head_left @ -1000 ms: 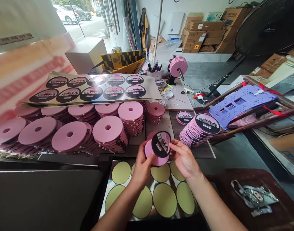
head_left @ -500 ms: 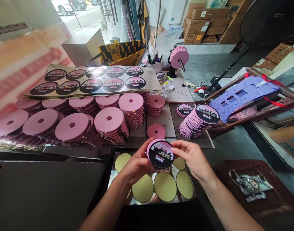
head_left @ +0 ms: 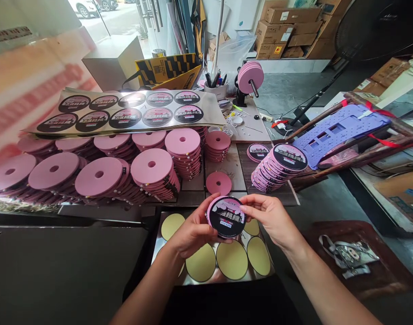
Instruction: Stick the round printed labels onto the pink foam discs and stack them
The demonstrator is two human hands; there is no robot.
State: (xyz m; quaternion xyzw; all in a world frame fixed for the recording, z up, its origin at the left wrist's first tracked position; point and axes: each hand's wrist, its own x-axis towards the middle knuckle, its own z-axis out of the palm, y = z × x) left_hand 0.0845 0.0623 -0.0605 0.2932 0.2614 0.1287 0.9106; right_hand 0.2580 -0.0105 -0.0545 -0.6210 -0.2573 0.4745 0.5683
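My left hand (head_left: 195, 230) is closed round the left side of a pink foam spool, its thumb at the lower edge. A round black label (head_left: 226, 217) with pink and white print covers the spool's upper face. At the upper right edge, my right hand (head_left: 265, 217) pinches the label and spool between thumb and fingers. Underneath lies a silvery sticker sheet (head_left: 211, 283) with bare yellowish circles. Just beyond my hands a plain pink spool (head_left: 219, 183) lies flat. A leaning stack of labelled spools (head_left: 277, 167) stands to the right, beside another labelled spool (head_left: 258, 152).
Stacks of pink spools (head_left: 100, 176) fill the left of the table, with printed label sheets (head_left: 130, 110) resting above them. Spools hang on a winder (head_left: 250, 77) at the back. To the right are a purple plastic panel (head_left: 343, 133) and a brown tub (head_left: 389, 275).
The label has turned slightly and sits more evenly over the spool, with more of its print showing. Both hands keep their hold; the whole view has shifted a little.
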